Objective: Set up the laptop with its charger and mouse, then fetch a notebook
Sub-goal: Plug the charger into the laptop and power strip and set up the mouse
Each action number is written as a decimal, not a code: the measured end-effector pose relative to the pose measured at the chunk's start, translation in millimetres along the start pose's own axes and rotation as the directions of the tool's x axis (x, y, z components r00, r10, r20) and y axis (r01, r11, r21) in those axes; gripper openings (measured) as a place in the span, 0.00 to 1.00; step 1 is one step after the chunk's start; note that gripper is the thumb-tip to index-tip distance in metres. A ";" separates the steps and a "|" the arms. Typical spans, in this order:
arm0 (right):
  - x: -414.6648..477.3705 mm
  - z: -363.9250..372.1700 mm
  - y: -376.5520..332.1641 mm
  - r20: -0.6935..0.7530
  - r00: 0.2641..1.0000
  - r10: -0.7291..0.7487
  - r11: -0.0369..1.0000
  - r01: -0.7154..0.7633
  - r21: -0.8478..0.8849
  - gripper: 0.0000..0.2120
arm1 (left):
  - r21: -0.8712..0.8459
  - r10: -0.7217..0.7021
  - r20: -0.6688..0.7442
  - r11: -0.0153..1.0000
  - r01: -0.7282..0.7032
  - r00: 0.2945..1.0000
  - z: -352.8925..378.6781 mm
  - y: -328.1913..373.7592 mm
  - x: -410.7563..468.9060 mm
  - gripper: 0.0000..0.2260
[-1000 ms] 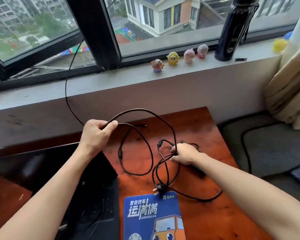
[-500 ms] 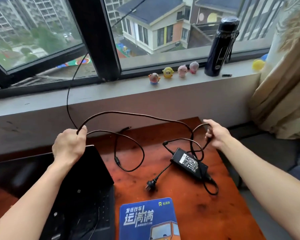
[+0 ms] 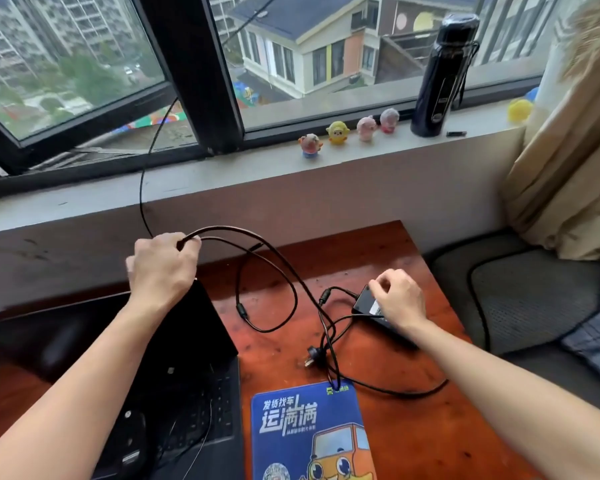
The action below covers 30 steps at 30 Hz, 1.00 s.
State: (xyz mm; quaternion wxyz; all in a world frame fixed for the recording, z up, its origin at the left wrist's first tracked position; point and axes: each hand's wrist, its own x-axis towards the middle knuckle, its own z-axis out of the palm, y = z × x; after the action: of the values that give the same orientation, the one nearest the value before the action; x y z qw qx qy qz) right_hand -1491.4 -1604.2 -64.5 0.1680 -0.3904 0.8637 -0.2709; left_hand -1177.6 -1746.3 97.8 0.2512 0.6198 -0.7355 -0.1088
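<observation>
1. I am seeing the left hand (image 3: 163,268) clenching the charger cable (image 3: 284,268) above the tabletop's (image 3: 413,427) back edge, over the open laptop (image 3: 187,358).
2. The right hand (image 3: 397,299) is lying on the charger brick (image 3: 366,303) near the right edge; whether it is gripping, I cannot tell.
3. The plug (image 3: 314,353) is lying mid-table, behind the mouse pad (image 3: 309,434) at the front edge.
</observation>
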 end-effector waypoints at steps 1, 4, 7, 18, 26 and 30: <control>-11.6 6.2 -4.7 0.060 0.996 -0.062 0.997 0.060 0.039 0.06 | -0.023 0.022 0.003 1.000 -0.022 1.000 0.7 4.0 0.6 0.19; -49.7 33.8 -14.8 0.409 0.900 -0.151 0.984 0.095 0.153 0.09 | -0.272 -0.018 0.096 0.961 0.043 0.995 4.0 15.7 2.2 0.18; -78.5 59.6 -16.3 0.614 0.772 -0.167 0.976 0.041 0.213 0.12 | -0.425 -0.062 0.138 0.898 0.115 0.989 10.4 26.0 8.7 0.19; 6.4 -68.8 -61.8 -0.065 0.941 -0.332 0.929 0.338 0.150 0.16 | -0.356 0.048 0.328 0.931 0.077 0.943 22.1 23.5 3.5 0.07; 9.8 -123.3 -90.3 0.191 0.900 -0.392 0.800 0.230 0.555 0.18 | -0.846 0.183 0.254 0.518 0.127 0.950 9.0 77.1 19.2 0.09; 29.8 -137.1 -55.4 0.157 0.948 -0.278 0.833 0.157 0.531 0.15 | -0.874 0.007 0.167 0.463 0.145 0.986 10.8 62.2 31.1 0.15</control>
State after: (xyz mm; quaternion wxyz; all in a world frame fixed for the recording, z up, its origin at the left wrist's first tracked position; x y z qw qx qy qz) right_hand -1547.0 -1611.2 75.5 0.3315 -0.4563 0.6848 -0.4614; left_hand -1239.6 -1765.1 125.3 0.4757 0.4201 -0.5639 -0.5284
